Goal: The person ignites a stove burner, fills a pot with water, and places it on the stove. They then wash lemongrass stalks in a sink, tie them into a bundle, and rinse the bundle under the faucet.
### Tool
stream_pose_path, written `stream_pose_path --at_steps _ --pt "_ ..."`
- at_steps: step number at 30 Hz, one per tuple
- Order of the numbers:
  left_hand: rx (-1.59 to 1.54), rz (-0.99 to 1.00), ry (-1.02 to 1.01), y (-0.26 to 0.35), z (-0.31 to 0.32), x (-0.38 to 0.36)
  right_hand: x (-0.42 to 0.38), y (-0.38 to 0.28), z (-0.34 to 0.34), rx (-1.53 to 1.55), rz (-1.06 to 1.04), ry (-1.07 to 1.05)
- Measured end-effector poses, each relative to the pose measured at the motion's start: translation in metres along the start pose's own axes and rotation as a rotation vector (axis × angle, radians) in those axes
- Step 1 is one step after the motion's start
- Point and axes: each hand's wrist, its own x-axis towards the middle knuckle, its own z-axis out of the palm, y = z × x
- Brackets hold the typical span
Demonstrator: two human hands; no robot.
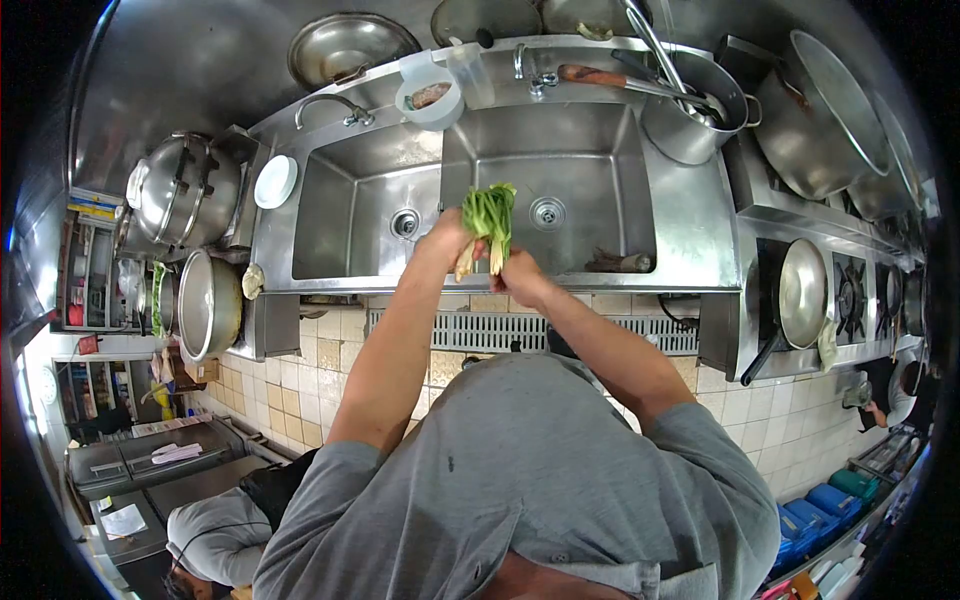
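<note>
A bunch of leafy greens [487,212] with pale stem ends hangs over the front of the right sink basin [590,210], near the divider. My left hand [447,240] is closed around its left side, with one pale stem end showing below the fingers. On the right, my right hand [520,277] is closed at the lower stems, its fingertips partly hidden. Whether the bunch is one piece or two parts cannot be made out. A brownish, root-like piece [618,262] lies in the front right corner of that basin.
The left basin [340,220] has a faucet [335,110] behind it. A white strainer container [430,97] sits at the back. To the right stands a pot with utensils [690,135]; white bowls [276,182] are stacked left. Other people [225,530] are behind on the left and far right.
</note>
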Motion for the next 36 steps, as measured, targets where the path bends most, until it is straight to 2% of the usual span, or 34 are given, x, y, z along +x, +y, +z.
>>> stream_pose_path --at_steps 1,2,3,4,5,7,9,10,12,13,15,17,19,20,21,22,23,24,26,28,29,30,31,33,35,36 --pt "0.152 -0.015 0.107 0.006 0.007 -0.001 -0.005 -0.001 0.012 -0.001 -0.004 -0.001" --pt "0.551 0.09 0.076 -0.018 -0.005 0.035 -0.009 0.001 0.03 -0.117 -0.077 0.114" --pt "0.553 0.09 0.075 -0.014 0.004 0.032 -0.012 0.002 0.047 -0.233 -0.148 0.229" --pt "0.868 0.126 0.188 -0.004 0.022 0.021 -0.001 0.014 0.058 -0.231 -0.149 0.23" --pt "1.184 0.161 0.303 0.008 0.038 0.007 0.017 0.033 0.066 -0.102 -0.328 0.206" --pt "1.127 0.12 0.296 0.022 0.048 -0.004 0.025 0.031 0.065 0.033 -0.514 0.183" --pt "1.018 0.085 0.389 0.019 0.044 0.005 0.024 0.022 0.049 -0.099 -0.234 0.062" --pt "0.982 0.075 0.418 0.017 0.042 0.009 0.016 0.008 0.045 -0.094 -0.237 0.065" --pt "0.833 0.336 0.337 0.012 0.036 0.009 -0.013 -0.029 0.045 -0.23 -0.042 0.121" --pt "0.842 0.335 0.331 0.012 0.033 0.012 -0.023 -0.038 0.048 -0.22 -0.042 0.124" --pt "1.083 0.52 0.102 0.012 0.03 0.016 -0.044 -0.05 0.053 -0.255 -0.214 0.174" --pt "1.127 0.514 0.082 0.015 0.028 0.023 -0.042 -0.057 0.048 -0.353 -0.214 0.236" --pt "1.309 0.202 -0.03 0.027 0.027 0.032 -0.018 -0.042 0.026 -1.171 -0.65 0.022" --pt "1.304 0.201 -0.029 0.024 0.025 0.041 -0.02 -0.04 0.025 -1.247 -0.548 0.065" --pt "1.405 0.065 -0.115 0.016 0.019 0.059 -0.034 -0.058 0.03 -1.252 -0.551 0.065" --pt "1.503 -0.077 -0.209 0.006 0.015 0.071 -0.05 -0.076 0.039 -1.339 -0.342 0.021" --pt "1.505 -0.073 -0.21 -0.001 0.01 0.076 -0.057 -0.085 0.043 -1.414 -0.13 -0.018" --pt "1.457 -0.074 -0.176 -0.007 0.007 0.075 -0.059 -0.08 0.043 -1.413 -0.126 -0.014" --pt "1.4 -0.072 -0.144 -0.017 0.002 0.079 -0.063 -0.069 0.04 -1.84 -0.432 0.248" --pt "1.36 0.047 -0.131 -0.027 -0.003 0.075 -0.068 -0.081 0.031 -1.933 -0.48 0.163" --pt "1.349 0.038 -0.135 -0.031 -0.003 0.074 -0.069 -0.085 0.024 -2.015 -0.53 0.079" --pt "1.271 -0.018 -0.123 -0.028 0.0 0.072 -0.055 -0.073 0.01 -2.015 -0.798 0.267" --pt "1.191 -0.064 -0.104 -0.025 0.0 0.078 -0.055 -0.078 0.005 -2.025 -0.801 0.259" --pt "1.219 0.006 -0.102 -0.031 0.0 0.085 -0.056 -0.085 0.001 -2.029 -0.964 0.301" --pt "0.997 0.048 -0.148 -0.031 0.002 0.081 -0.058 -0.084 0.003 -2.076 -0.946 0.247" --pt "0.982 0.043 -0.142 -0.029 0.003 0.077 -0.059 -0.082 0.005 -2.164 -0.955 0.235"
